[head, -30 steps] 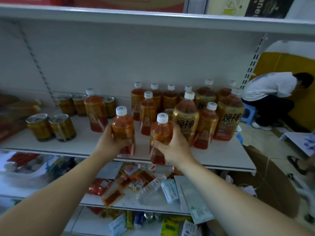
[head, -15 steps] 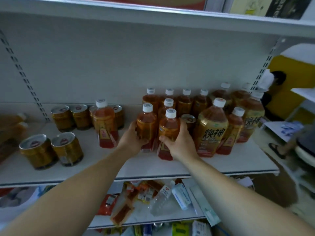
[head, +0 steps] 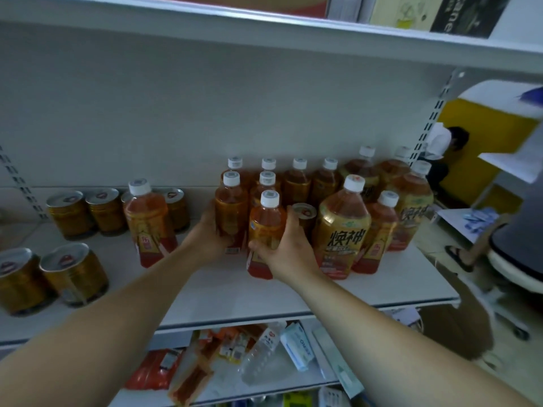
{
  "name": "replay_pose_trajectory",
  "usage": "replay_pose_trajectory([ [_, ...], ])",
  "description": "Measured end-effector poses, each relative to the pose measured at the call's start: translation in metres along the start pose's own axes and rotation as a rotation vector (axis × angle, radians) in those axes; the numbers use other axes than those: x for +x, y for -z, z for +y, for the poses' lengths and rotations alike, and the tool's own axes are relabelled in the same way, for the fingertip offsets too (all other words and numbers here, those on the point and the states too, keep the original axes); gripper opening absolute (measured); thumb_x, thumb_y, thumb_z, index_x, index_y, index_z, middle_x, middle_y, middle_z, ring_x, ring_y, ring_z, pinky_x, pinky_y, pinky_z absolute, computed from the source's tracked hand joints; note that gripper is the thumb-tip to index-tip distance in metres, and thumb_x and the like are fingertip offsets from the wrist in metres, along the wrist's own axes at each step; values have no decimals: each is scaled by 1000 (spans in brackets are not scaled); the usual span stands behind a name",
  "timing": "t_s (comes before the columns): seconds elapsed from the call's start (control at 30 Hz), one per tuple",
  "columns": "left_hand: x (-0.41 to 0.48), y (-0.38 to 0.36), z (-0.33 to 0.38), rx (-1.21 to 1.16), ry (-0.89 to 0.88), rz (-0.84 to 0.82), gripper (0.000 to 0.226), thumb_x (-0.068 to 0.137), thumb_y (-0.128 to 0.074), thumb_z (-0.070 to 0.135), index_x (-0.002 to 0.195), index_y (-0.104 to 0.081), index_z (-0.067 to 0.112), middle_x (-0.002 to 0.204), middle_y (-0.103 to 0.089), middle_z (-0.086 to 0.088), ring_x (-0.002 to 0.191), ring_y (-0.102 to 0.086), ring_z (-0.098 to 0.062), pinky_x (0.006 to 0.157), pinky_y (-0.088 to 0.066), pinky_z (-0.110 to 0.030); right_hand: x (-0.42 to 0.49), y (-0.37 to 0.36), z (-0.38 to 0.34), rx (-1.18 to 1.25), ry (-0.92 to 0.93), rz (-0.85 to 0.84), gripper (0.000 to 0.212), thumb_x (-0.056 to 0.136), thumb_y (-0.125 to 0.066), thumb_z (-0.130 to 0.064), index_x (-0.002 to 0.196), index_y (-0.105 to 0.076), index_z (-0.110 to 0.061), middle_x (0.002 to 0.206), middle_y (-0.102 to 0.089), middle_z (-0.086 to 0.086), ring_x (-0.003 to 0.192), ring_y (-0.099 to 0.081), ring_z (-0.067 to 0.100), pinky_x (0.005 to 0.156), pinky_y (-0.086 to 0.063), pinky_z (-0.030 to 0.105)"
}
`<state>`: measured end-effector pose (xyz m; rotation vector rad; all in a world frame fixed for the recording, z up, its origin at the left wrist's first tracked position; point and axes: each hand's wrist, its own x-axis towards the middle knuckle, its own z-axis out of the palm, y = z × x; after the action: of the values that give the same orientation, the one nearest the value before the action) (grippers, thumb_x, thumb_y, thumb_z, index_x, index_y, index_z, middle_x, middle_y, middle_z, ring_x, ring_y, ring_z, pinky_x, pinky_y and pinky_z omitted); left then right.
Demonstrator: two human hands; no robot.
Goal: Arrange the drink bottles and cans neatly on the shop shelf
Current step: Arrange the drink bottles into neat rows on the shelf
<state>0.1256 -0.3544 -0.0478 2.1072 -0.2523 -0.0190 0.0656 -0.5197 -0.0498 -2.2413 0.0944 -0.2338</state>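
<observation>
Two small tea bottles stood side by side on the shop shelf (head: 235, 298), one in each of my hands. My left hand (head: 205, 239) wrapped the amber tea bottle (head: 232, 207) and my right hand (head: 289, 251) gripped the red-labelled tea bottle (head: 266, 221), thumb across its label. A lone gold can (head: 304, 212) sat just past my right fingertips, with a large tea bottle (head: 342, 227) beyond. By my reading, I was seating the pair into the rows of bottles (head: 296, 183) behind my fingers. Next, both grips should loosen. Both forearms stretched forward, converging.
</observation>
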Motion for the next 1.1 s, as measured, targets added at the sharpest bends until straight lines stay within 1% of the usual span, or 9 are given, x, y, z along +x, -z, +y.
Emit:
replay_pose_trajectory([
  [0.17, -21, -5, 14, -71, -35, 87, 63, 87, -58, 6, 139, -33, 33, 112, -52, 18, 114, -52, -11, 88, -42, -25, -14, 55, -2, -101, 251, 167, 78, 85, -70, -41, 148, -31, -15, 140, -45, 4, 126, -43, 13, 108, -39, 33],
  [0.27, -30, -17, 27, -134, -50, 59, 54, 86, -62, 5, 121, -42, 41, 101, -61, 19, 94, -60, 11, 71, -45, -6, -4, 90, 0, -226, 364, 410, 69, 83, -75, -31, 140, -43, -8, 135, -47, 16, 126, -41, 27, 109, -34, 37],
  [0.37, -35, -30, 33, -133, -56, 121, 63, 76, -75, 26, 124, -42, 50, 123, -59, 9, 111, -57, 2, 90, -52, -31, 14, 114, -3, -324, 182, 298, 86, 87, -69, -36, 152, -17, -14, 156, -16, 17, 145, -12, 32, 118, -17, 45],
  [0.43, -37, -39, 34, -30, 18, 140, 86, 74, -76, 35, 143, -26, 41, 146, -36, 4, 131, -40, -15, 104, -43, -45, 22, 121, 0, -316, 106, 201, 90, 88, -67, -36, 154, -9, -17, 159, -12, 13, 147, -12, 31, 117, -19, 41],
  [0.53, -41, -57, 36, 71, 79, 118, 98, 75, -72, 41, 149, -8, 37, 150, -31, 1, 134, -39, -23, 107, -40, -44, 22, 122, 6, -33, 68, 137, 85, 90, -67, -28, 154, -11, -22, 147, -39, 2, 132, -41, 21, 98, -33, 25],
  [0.63, -40, -66, 35, 99, 105, 124, 86, 88, -63, 27, 149, -3, 37, 143, -44, -1, 125, -48, -25, 99, -43, -36, 20, 121, 15, 81, 43, 165, 60, 93, -62, -29, 143, -30, -23, 107, -56, -7, 104, -57, 16, 79, -38, 25],
  [0.83, -41, -57, 35, 117, 90, 89, 90, 84, -66, 34, 147, -3, 42, 137, -50, 3, 121, -52, -21, 100, -45, -39, 0, 120, 16, 40, 200, 217, 34, 97, -55, -32, 128, -46, -20, 107, -54, -8, 94, -52, 10, 69, -38, 22],
  [0.97, -67, -42, 25, -38, 11, 56, 82, 78, -64, 55, 145, -19, 40, 127, -52, 15, 114, -52, -6, 98, -44, -34, -23, 93, 5, 101, 224, 177, 39, 93, -57, -40, 128, -46, -26, 117, -57, -3, 104, -56, 14, 83, -47, 31],
  [1.1, -102, -30, 12, -71, -2, -197, 102, 57, -76, 63, 139, -17, 50, 129, -44, 23, 121, -43, 0, 99, -43, -32, -43, 49, -25, 186, 241, 136, 37, 90, -60, -41, 123, -47, -32, 117, -57, -5, 108, -55, 15, 93, -49, 39],
])
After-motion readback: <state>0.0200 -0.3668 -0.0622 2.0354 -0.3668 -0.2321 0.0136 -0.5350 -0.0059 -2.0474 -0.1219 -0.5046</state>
